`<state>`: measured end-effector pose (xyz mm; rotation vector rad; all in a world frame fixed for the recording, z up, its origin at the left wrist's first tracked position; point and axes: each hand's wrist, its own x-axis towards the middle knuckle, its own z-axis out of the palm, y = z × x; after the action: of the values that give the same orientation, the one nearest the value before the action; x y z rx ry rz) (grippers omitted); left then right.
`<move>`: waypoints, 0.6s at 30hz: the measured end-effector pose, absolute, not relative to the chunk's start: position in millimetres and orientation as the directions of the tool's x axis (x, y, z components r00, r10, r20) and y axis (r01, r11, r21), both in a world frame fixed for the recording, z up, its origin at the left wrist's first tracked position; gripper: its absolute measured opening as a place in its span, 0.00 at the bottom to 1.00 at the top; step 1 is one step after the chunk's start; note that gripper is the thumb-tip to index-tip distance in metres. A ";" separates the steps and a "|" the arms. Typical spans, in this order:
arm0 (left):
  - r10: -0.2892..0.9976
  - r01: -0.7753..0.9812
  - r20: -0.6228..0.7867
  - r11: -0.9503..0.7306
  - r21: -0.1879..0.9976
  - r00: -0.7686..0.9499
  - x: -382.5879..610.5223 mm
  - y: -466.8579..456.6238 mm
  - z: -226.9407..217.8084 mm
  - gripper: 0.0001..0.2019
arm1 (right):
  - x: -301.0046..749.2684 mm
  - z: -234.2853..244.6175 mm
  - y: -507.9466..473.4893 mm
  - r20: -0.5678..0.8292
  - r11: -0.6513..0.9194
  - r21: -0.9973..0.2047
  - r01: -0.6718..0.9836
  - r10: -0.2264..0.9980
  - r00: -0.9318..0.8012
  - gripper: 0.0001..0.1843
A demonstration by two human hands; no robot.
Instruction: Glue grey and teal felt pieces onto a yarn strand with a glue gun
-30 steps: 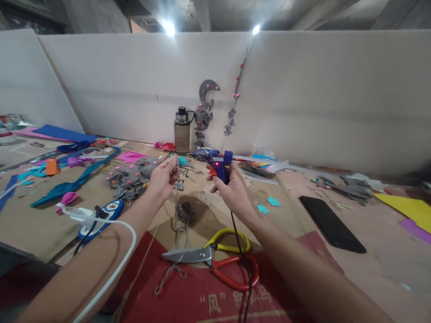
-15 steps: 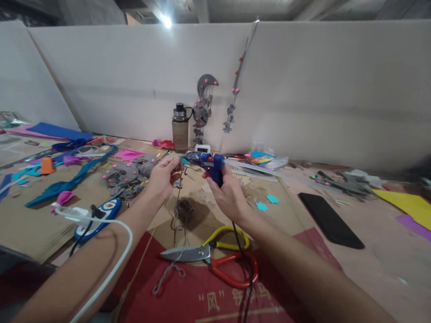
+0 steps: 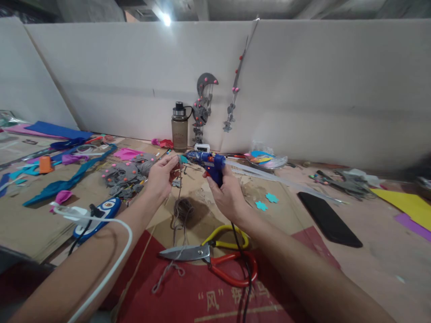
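My right hand (image 3: 229, 194) is wrapped round a blue hot glue gun (image 3: 212, 167), whose nozzle points left and whose long clear glue stick (image 3: 266, 172) sticks out behind. Opposite the nozzle, my left hand (image 3: 162, 176) pinches a strand of grey yarn (image 3: 180, 186) that hangs from the fingertips. A small teal piece (image 3: 183, 159) shows at those fingertips, close to the nozzle; whether they touch, I cannot tell. Below lies a loose ball of yarn (image 3: 183, 209). Scissors (image 3: 202, 253) with one yellow and one red handle lie under my wrists, with yarn across the blade.
Two teal flower cutouts (image 3: 272, 198) lie right of the gun, and a black phone (image 3: 329, 220) farther right. A bottle (image 3: 179, 128) stands against the white partition (image 3: 117, 80). Grey felt pieces (image 3: 123, 175) and a blue power strip (image 3: 97, 219) are at left. The gun's black cord crosses the scissors.
Both hands keep nearly the same pose, with the glue gun still beside the left fingertips. The whole view has shifted very slightly.
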<state>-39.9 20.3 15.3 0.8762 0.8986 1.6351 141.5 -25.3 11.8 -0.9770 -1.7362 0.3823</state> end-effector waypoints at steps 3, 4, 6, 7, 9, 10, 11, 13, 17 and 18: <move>0.974 -0.434 0.113 -0.190 0.881 -0.196 -38.9 19.3 15.6 0.14 | 141.5 12.2 -26.3 0.623 0.597 -0.654 0.465 0.773 -0.118 0.09; 0.976 -0.433 0.110 -0.184 0.882 -0.190 -38.6 18.8 15.8 0.14 | 141.5 12.4 -26.7 0.622 0.596 -0.649 0.473 0.773 -0.121 0.09; 0.978 -0.428 0.106 -0.175 0.887 -0.180 -38.2 17.9 16.5 0.14 | 141.6 12.9 -27.4 0.622 0.599 -0.643 0.478 0.772 -0.130 0.09; 0.978 -0.425 0.105 -0.173 0.888 -0.179 -38.1 17.5 16.9 0.14 | 141.6 13.0 -27.7 0.623 0.601 -0.640 0.479 0.771 -0.135 0.09; 0.978 -0.416 0.109 -0.175 0.892 -0.178 -37.6 16.6 17.7 0.14 | 141.5 12.8 -27.9 0.623 0.605 -0.639 0.475 0.769 -0.141 0.09; 0.978 -0.411 0.113 -0.178 0.894 -0.176 -37.3 16.1 18.1 0.14 | 141.5 12.5 -28.0 0.624 0.606 -0.639 0.473 0.768 -0.142 0.09; 0.978 -0.405 0.117 -0.180 0.896 -0.175 -37.1 15.7 18.3 0.14 | 141.5 12.2 -28.1 0.624 0.607 -0.638 0.473 0.768 -0.144 0.09; 0.976 -0.391 0.126 -0.186 0.901 -0.176 -36.5 15.1 18.6 0.15 | 141.7 11.3 -28.1 0.623 0.604 -0.633 0.484 0.769 -0.144 0.09; 0.973 -0.366 0.147 -0.205 0.908 -0.180 -36.1 14.5 18.0 0.15 | 142.2 10.0 -28.0 0.626 0.605 -0.619 0.501 0.765 -0.150 0.09; 0.972 -0.363 0.150 -0.207 0.908 -0.179 -36.1 14.4 17.9 0.15 | 142.2 9.9 -28.0 0.629 0.609 -0.618 0.498 0.763 -0.152 0.09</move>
<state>-36.1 14.4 17.9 0.9656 0.9218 1.6110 142.2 -28.0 9.9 -1.0218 -1.8103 0.3233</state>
